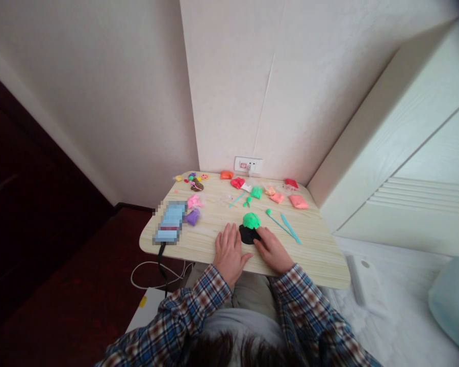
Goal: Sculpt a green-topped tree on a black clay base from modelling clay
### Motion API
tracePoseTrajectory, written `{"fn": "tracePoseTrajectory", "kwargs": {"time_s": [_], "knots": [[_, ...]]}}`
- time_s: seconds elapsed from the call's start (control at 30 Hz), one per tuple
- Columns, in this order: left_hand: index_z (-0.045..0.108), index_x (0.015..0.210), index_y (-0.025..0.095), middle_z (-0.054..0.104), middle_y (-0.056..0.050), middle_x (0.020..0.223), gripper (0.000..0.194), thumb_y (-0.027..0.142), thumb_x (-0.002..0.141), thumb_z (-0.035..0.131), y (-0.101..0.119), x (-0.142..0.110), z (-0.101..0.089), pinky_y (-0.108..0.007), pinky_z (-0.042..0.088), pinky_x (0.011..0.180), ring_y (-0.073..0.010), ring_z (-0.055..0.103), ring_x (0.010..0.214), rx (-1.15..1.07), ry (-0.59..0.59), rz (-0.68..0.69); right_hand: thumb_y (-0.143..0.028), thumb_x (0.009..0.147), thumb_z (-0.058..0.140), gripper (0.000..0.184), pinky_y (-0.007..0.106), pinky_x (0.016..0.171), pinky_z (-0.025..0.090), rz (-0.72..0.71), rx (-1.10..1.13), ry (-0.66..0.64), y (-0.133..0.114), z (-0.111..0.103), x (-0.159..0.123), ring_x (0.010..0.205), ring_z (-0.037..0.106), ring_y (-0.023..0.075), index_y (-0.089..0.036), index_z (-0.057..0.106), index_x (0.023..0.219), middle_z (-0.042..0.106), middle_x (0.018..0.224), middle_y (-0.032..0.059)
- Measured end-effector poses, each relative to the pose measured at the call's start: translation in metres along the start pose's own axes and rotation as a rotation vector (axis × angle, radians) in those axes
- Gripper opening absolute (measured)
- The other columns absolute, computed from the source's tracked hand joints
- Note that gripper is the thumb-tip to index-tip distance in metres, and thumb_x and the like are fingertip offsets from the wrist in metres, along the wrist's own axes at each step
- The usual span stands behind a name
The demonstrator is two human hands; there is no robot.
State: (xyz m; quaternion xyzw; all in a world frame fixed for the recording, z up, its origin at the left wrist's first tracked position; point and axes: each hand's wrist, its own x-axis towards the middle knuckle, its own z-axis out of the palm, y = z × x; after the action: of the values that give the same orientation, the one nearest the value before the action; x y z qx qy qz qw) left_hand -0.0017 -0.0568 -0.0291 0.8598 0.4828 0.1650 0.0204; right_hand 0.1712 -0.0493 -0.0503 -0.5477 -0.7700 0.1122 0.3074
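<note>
My left hand [229,251] lies flat on the wooden table [321,255], fingers spread, just left of a black clay disc [247,235]. A lump of green clay [251,220] sits on the far side of that disc. My right hand [272,248] rests on the table with its fingers curled against the disc's right edge. Neither hand lifts anything off the surface.
Two teal modelling tools [286,228] lie right of the green clay. Packets of pink, red, orange and green clay [299,202] are scattered along the far edge. A phone [170,221] with a cable lies at the left. A white cabinet [405,153] stands to the right.
</note>
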Motion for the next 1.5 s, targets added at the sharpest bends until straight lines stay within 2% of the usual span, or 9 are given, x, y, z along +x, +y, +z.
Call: {"fn": "tracePoseTrajectory", "kwargs": {"time_s": [0.17, 0.3, 0.47, 0.67, 0.83, 0.97, 1.1, 1.23, 1.5], "knots": [[0.034, 0.138, 0.005, 0.030, -0.020, 0.149, 0.062, 0.041, 0.089, 0.044, 0.000, 0.000, 0.002, -0.056, 0.029, 0.106, -0.0345, 0.025, 0.138, -0.013, -0.011, -0.021, -0.022, 0.088, 0.038, 0.046, 0.048, 0.106, 0.035, 0.000, 0.010, -0.001, 0.001, 0.001, 0.000, 0.120, 0.052, 0.0226, -0.015, 0.044, 0.133, 0.059, 0.126, 0.0152], [0.035, 0.138, 0.009, 0.032, -0.015, 0.149, 0.059, 0.039, 0.089, 0.045, -0.001, 0.002, 0.000, -0.057, 0.025, 0.107, -0.0326, 0.023, 0.139, -0.034, -0.037, 0.007, -0.021, 0.088, 0.038, 0.049, 0.049, 0.107, 0.033, 0.005, 0.006, -0.009, 0.003, 0.002, 0.000, 0.124, 0.049, 0.0232, -0.013, 0.040, 0.136, 0.057, 0.129, 0.0166], [0.036, 0.137, 0.006, 0.031, -0.015, 0.149, 0.060, 0.041, 0.089, 0.045, -0.005, 0.003, -0.007, -0.053, 0.026, 0.108, -0.0314, 0.023, 0.139, -0.051, -0.078, 0.016, -0.021, 0.089, 0.036, 0.050, 0.047, 0.107, 0.034, -0.014, -0.030, -0.018, 0.003, 0.000, -0.001, 0.127, 0.047, 0.0216, -0.013, 0.037, 0.139, 0.054, 0.133, 0.0162], [0.029, 0.141, 0.005, 0.026, -0.017, 0.151, 0.065, 0.045, 0.091, 0.038, -0.008, 0.002, -0.008, -0.056, 0.023, 0.108, -0.0292, 0.017, 0.141, -0.037, -0.078, 0.125, -0.025, 0.092, 0.033, 0.052, 0.050, 0.108, 0.031, -0.026, -0.114, -0.027, -0.003, -0.002, -0.015, 0.138, 0.030, 0.0226, -0.013, 0.031, 0.143, 0.039, 0.145, 0.0171], [0.031, 0.139, 0.005, 0.030, -0.019, 0.149, 0.067, 0.049, 0.090, 0.037, -0.011, 0.003, -0.005, -0.057, 0.019, 0.108, -0.0288, 0.020, 0.141, -0.048, -0.093, 0.164, -0.027, 0.093, 0.036, 0.053, 0.049, 0.110, 0.027, -0.023, -0.165, -0.047, -0.011, 0.000, -0.022, 0.139, 0.027, 0.0229, -0.011, 0.031, 0.143, 0.036, 0.147, 0.0166], [0.031, 0.140, 0.008, 0.033, -0.019, 0.147, 0.067, 0.050, 0.089, 0.040, -0.016, 0.006, -0.006, -0.056, 0.022, 0.107, -0.0293, 0.023, 0.140, -0.074, -0.080, 0.166, -0.026, 0.093, 0.034, 0.053, 0.049, 0.110, 0.027, -0.013, -0.154, -0.039, -0.012, -0.004, -0.020, 0.139, 0.027, 0.0218, -0.012, 0.030, 0.143, 0.037, 0.146, 0.0160], [0.032, 0.140, 0.008, 0.034, -0.018, 0.147, 0.065, 0.049, 0.090, 0.040, -0.020, 0.011, -0.006, -0.057, 0.023, 0.107, -0.0298, 0.020, 0.140, -0.069, -0.066, 0.176, -0.029, 0.093, 0.036, 0.054, 0.049, 0.110, 0.026, 0.024, -0.095, -0.001, -0.006, -0.010, -0.007, 0.140, 0.024, 0.0214, -0.012, 0.028, 0.144, 0.031, 0.149, 0.0164], [0.037, 0.136, 0.008, 0.039, -0.018, 0.144, 0.062, 0.048, 0.089, 0.042, -0.022, 0.012, -0.004, -0.058, 0.022, 0.108, -0.0299, 0.023, 0.139, -0.047, -0.079, 0.196, -0.031, 0.089, 0.047, 0.045, 0.050, 0.107, 0.031, 0.049, -0.009, -0.007, -0.002, -0.009, 0.010, 0.135, 0.035, 0.0239, -0.018, 0.049, 0.132, 0.045, 0.142, 0.0127], [0.022, 0.144, 0.011, 0.030, -0.018, 0.149, 0.070, 0.047, 0.088, 0.046, -0.026, 0.013, -0.005, -0.055, 0.024, 0.108, -0.0289, 0.022, 0.140, -0.097, -0.024, 0.143, -0.027, 0.088, 0.047, 0.026, 0.054, 0.107, 0.025, 0.123, 0.149, 0.056, -0.006, -0.012, 0.022, 0.121, 0.053, 0.0235, -0.026, 0.069, 0.102, 0.067, 0.117, 0.0047]]}}
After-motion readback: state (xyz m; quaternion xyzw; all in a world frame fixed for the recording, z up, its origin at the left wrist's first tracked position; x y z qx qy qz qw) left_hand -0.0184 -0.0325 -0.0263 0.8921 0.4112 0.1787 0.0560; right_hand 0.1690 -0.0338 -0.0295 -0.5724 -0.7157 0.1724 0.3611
